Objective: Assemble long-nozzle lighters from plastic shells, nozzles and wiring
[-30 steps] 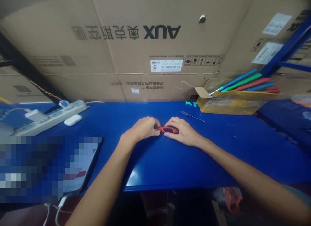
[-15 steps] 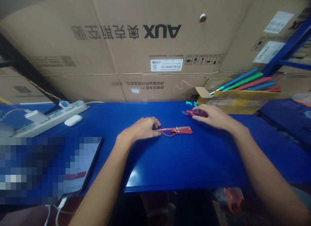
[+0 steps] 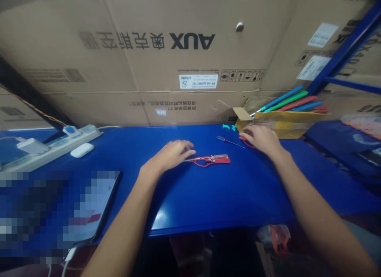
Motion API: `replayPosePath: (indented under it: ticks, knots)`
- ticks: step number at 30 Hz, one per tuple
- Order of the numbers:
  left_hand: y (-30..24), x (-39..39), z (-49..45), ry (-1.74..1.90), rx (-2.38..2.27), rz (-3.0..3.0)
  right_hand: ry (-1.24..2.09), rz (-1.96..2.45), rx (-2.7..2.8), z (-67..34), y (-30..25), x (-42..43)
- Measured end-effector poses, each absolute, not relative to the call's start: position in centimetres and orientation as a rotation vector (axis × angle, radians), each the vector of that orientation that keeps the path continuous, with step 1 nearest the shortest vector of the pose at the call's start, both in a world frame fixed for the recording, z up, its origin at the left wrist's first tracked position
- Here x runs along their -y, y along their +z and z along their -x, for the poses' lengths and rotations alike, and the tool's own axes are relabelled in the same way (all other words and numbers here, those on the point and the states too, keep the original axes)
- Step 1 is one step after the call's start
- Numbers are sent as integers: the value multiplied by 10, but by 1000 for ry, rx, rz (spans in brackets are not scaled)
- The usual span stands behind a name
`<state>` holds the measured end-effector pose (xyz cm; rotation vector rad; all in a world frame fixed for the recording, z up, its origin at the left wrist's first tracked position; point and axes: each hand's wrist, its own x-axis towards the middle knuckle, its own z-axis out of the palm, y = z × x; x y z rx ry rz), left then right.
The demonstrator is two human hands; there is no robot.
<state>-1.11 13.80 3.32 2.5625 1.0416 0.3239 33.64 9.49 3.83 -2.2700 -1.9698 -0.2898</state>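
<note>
My left hand (image 3: 175, 154) lies over the thin metal tube end of an opened red lighter (image 3: 220, 160), its thumb and fingers apart. The lighter is long-nosed, with a trigger loop and a clear tank showing inside its handle. At the back right, my right hand (image 3: 260, 138) has its fingers closed on a red plastic piece (image 3: 244, 140), which it mostly hides; the piece looks like the lighter's other shell half. A small screwdriver (image 3: 229, 141) with a clear handle lies just left of that hand. Two small green pieces (image 3: 228, 127) lie behind it.
A yellow-taped box (image 3: 279, 124) with several coloured long-nosed lighters stands at the back right. On the left are a white power strip (image 3: 62, 146), a white earphone case (image 3: 82, 150) and a tablet (image 3: 98, 201). A large cardboard sheet (image 3: 166, 70) stands behind the blue table (image 3: 208, 201).
The screwdriver has come to lie separately on the table, left of my right hand. My right hand has closed further round the red piece. My left fingers have lifted and spread slightly.
</note>
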Motion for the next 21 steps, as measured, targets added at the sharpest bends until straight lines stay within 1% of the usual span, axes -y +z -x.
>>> replayPosePath:
  ticks: [3, 7, 17, 19, 21]
  knots:
    - [35, -140, 11, 365, -1093, -2643, -409, 2153, 2053, -316, 33, -103]
    - [39, -139, 9, 358, -1155, -2702, -361, 2234, 2153, -306, 20, -118]
    - [32, -136, 4, 369, -1109, -2763, -344, 2293, 2017, -303, 14, -127]
    - [33, -136, 5, 410, -1126, -2776, -341, 2261, 1975, -305, 19, -124]
    - [35, -135, 4, 476, -1127, -2802, -305, 2134, 1906, -305, 26, -120]
